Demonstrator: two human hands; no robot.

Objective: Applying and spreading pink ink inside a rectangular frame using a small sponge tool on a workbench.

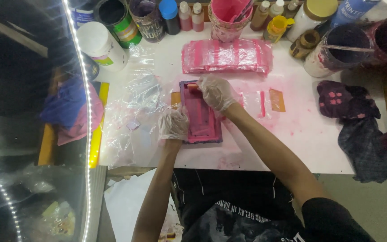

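Gloved left hand (173, 124) steadying pink frame (201, 114), right hand (216, 92) curled at its top

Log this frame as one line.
left hand: steadies pink frame edge | right hand: on frame's top end | both gloved | surface: white table

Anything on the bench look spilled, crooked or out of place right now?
Pink stains are smeared over the white table to the right of the pink frame, which both gloved hands hold: left hand, right hand. Crumpled clear plastic sheets lie loose on the left. No pot looks tipped.
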